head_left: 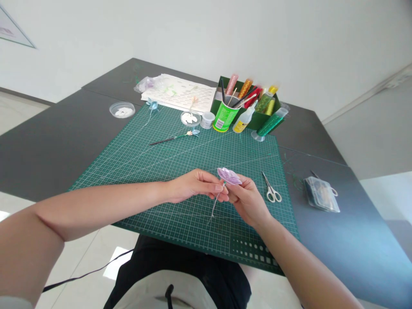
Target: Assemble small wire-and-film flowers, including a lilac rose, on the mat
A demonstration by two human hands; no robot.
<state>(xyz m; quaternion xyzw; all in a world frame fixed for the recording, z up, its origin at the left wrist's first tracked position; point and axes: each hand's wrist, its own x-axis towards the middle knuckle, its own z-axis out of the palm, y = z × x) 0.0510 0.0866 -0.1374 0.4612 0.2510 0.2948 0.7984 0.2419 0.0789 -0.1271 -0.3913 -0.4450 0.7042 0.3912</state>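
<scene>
A pale purple artificial flower (229, 175) is held above the front of the green cutting mat (135, 165). Its thin stem (213, 207) hangs down, whitish at the lower end, with a bit of green just under the petals. My left hand (196, 186) pinches the stem between thumb and fingers, close below the bloom. From the other side, my right hand (246, 197) grips at the flower's base, its thumb against the petals. The fingertips of both hands meet around the stem and partly hide it.
White-handled scissors (272, 191) lie right of my hands. Farther back stand a green can (223, 116) of tools, a glue bottle (245, 118) and a dark green box (222, 86) of glitter tubes. A blue flower (152, 104) and a clear plastic case (322, 194) lie left and right.
</scene>
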